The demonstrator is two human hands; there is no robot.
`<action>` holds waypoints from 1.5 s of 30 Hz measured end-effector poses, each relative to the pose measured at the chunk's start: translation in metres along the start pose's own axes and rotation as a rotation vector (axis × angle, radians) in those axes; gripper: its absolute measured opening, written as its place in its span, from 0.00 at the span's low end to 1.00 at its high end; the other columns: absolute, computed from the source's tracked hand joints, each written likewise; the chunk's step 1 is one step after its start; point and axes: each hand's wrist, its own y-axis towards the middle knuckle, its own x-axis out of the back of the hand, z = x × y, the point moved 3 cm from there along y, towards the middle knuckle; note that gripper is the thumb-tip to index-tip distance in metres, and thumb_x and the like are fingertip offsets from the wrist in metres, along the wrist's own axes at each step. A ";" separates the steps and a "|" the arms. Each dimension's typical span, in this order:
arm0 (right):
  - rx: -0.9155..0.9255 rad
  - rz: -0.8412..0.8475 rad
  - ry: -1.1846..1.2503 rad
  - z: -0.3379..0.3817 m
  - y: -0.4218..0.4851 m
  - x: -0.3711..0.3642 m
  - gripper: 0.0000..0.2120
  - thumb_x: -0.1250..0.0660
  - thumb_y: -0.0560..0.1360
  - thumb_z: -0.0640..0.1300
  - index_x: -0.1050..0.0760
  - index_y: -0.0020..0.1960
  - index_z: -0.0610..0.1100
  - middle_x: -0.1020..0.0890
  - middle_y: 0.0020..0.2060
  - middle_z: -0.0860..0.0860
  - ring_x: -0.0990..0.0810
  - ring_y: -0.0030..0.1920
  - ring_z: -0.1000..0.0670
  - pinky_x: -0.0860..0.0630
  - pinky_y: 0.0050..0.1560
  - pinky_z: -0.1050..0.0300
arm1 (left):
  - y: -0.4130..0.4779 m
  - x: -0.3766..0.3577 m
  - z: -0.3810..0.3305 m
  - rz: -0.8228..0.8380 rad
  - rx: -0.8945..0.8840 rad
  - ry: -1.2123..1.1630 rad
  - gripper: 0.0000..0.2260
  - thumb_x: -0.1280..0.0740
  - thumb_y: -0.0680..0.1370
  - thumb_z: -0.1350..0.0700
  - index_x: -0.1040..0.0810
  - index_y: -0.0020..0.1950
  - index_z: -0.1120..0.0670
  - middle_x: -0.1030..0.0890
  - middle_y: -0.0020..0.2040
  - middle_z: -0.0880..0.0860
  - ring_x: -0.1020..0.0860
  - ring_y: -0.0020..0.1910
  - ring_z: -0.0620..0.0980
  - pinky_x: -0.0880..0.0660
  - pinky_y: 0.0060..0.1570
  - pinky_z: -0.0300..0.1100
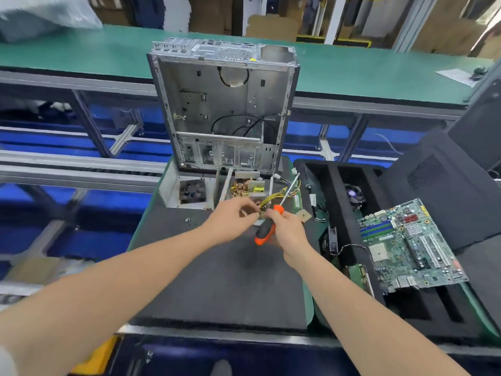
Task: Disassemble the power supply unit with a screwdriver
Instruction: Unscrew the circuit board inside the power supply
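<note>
Two hands meet at the near edge of the opened power supply unit on the mat | left hand curled by yellow wires, hold unclear | right hand wraps screwdriver, shaft pointing away | advice: steady unit, clear wires, seat tip squarely

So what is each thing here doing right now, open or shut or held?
power supply unit: open, insides showing.
fan cover: off, lying beside it.
screwdriver: gripped by right hand.
left hand: pinching the power supply unit's near edge.
computer case: upright, side open.
motherboard: out, lying aside.
</note>
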 end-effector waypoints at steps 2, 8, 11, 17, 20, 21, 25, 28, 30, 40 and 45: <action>0.008 0.062 0.021 -0.016 -0.013 -0.002 0.11 0.30 0.80 0.47 0.19 0.51 0.38 0.14 0.46 0.36 0.15 0.44 0.41 0.17 0.53 0.32 | -0.030 -0.013 0.003 -0.019 0.077 -0.066 0.04 0.28 0.79 0.51 0.17 0.54 0.45 0.17 0.48 0.38 0.22 0.47 0.32 0.30 0.43 0.25; -0.065 0.178 0.029 -0.063 -0.053 -0.023 0.14 0.26 0.79 0.45 0.21 0.62 0.40 0.13 0.53 0.42 0.12 0.51 0.41 0.14 0.52 0.40 | -0.119 -0.033 0.020 -0.147 0.230 -0.087 0.07 0.26 0.78 0.50 0.17 0.55 0.44 0.16 0.49 0.39 0.21 0.48 0.35 0.29 0.43 0.28; -0.121 0.240 0.044 -0.081 -0.081 -0.048 0.16 0.25 0.78 0.44 0.24 0.63 0.41 0.13 0.52 0.44 0.11 0.48 0.44 0.14 0.49 0.43 | -0.166 -0.033 0.034 -0.245 0.326 -0.090 0.09 0.24 0.76 0.50 0.17 0.55 0.45 0.16 0.48 0.40 0.20 0.47 0.38 0.26 0.45 0.32; -0.203 0.444 0.029 -0.110 -0.148 -0.116 0.17 0.25 0.78 0.41 0.25 0.63 0.39 0.13 0.51 0.41 0.11 0.45 0.44 0.14 0.42 0.49 | -0.266 -0.020 0.073 -0.464 0.448 -0.025 0.10 0.23 0.76 0.51 0.20 0.54 0.46 0.18 0.48 0.42 0.21 0.46 0.37 0.30 0.42 0.28; -0.225 0.564 0.033 -0.124 -0.187 -0.156 0.18 0.26 0.78 0.38 0.25 0.64 0.33 0.13 0.50 0.37 0.12 0.49 0.39 0.14 0.49 0.44 | -0.316 -0.004 0.094 -0.563 0.507 -0.024 0.08 0.25 0.77 0.52 0.23 0.51 0.45 0.19 0.47 0.42 0.21 0.46 0.40 0.27 0.44 0.35; -0.240 0.584 0.034 -0.129 -0.199 -0.170 0.18 0.27 0.78 0.37 0.25 0.65 0.32 0.13 0.51 0.35 0.12 0.51 0.37 0.14 0.52 0.41 | -0.332 0.002 0.102 -0.585 0.527 -0.017 0.07 0.26 0.77 0.53 0.23 0.51 0.46 0.19 0.48 0.44 0.20 0.47 0.42 0.25 0.47 0.39; -0.329 0.684 0.011 -0.156 -0.244 -0.225 0.14 0.30 0.80 0.37 0.23 0.61 0.29 0.13 0.44 0.39 0.12 0.41 0.43 0.13 0.45 0.47 | -0.393 0.021 0.131 -0.623 0.598 0.059 0.07 0.29 0.79 0.53 0.20 0.57 0.46 0.20 0.51 0.43 0.21 0.51 0.45 0.23 0.53 0.44; -0.383 0.713 -0.037 -0.183 -0.272 -0.268 0.10 0.31 0.80 0.37 0.20 0.58 0.31 0.14 0.44 0.38 0.15 0.38 0.46 0.15 0.41 0.51 | -0.437 0.031 0.156 -0.656 0.673 0.134 0.08 0.29 0.79 0.54 0.19 0.59 0.48 0.19 0.53 0.46 0.22 0.54 0.49 0.26 0.54 0.44; -0.409 0.739 -0.064 -0.202 -0.292 -0.297 0.06 0.31 0.80 0.37 0.20 0.53 0.34 0.15 0.44 0.39 0.16 0.38 0.46 0.15 0.41 0.51 | -0.467 0.040 0.173 -0.676 0.743 0.196 0.08 0.29 0.79 0.55 0.18 0.59 0.49 0.17 0.54 0.49 0.22 0.55 0.54 0.26 0.56 0.48; -0.479 0.814 -0.290 -0.276 -0.371 -0.431 0.09 0.25 0.78 0.39 0.20 0.52 0.34 0.15 0.33 0.46 0.15 0.33 0.50 0.15 0.39 0.52 | -0.592 0.092 0.262 -0.634 0.950 0.249 0.09 0.32 0.82 0.55 0.21 0.62 0.51 0.18 0.58 0.52 0.23 0.58 0.56 0.29 0.62 0.52; -0.431 0.831 -0.383 -0.300 -0.385 -0.468 0.12 0.25 0.78 0.42 0.19 0.54 0.34 0.14 0.37 0.45 0.13 0.39 0.47 0.15 0.50 0.48 | -0.616 0.105 0.293 -0.587 0.999 0.249 0.08 0.33 0.82 0.55 0.22 0.61 0.51 0.19 0.58 0.53 0.23 0.58 0.57 0.29 0.61 0.52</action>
